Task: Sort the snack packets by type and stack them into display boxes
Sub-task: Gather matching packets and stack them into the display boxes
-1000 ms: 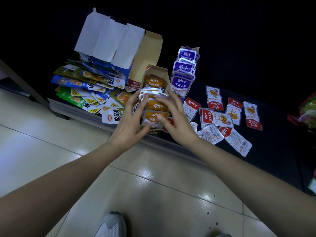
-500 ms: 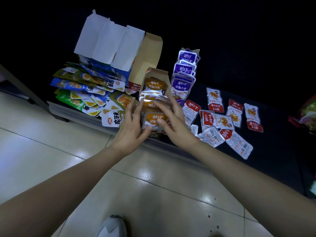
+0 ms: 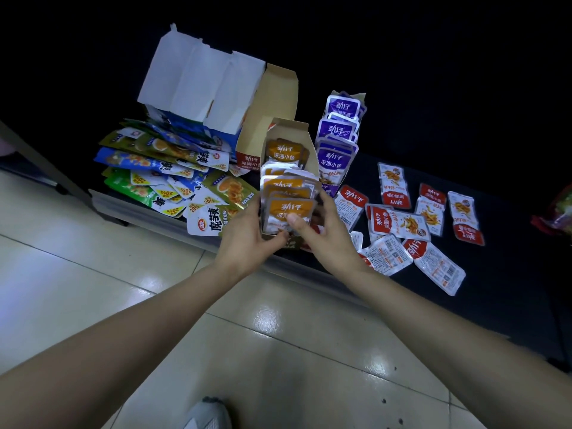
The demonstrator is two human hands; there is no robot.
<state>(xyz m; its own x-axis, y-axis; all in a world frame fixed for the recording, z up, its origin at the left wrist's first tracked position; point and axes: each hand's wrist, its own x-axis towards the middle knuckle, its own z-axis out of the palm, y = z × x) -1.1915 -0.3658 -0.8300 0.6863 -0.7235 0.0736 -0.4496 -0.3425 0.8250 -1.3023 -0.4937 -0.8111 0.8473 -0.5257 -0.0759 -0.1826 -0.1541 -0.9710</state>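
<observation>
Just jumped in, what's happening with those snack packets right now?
A person is sorting snack packets. The left hand and right hand grip the orange-packet box, the right thumb pressing its front packet. Purple packets stand boxed behind it. Red packets lie loose on the dark surface to the right, unboxed. Larger green and blue bags are piled on the left.

A dark, low tabletop (image 3: 501, 292) carries a heap of green and blue glossy snack bags (image 3: 161, 181) at its left end. Behind them stand an opened white-and-blue carton (image 3: 201, 85) and a brown cardboard box with a red front (image 3: 272, 109). Mid-table are a brown cardboard display box of orange packets (image 3: 289, 187), its base hidden, and a display box of purple packets (image 3: 337, 150). Red-and-white foil snack packets (image 3: 399, 222) lie scattered flat to the right.
</observation>
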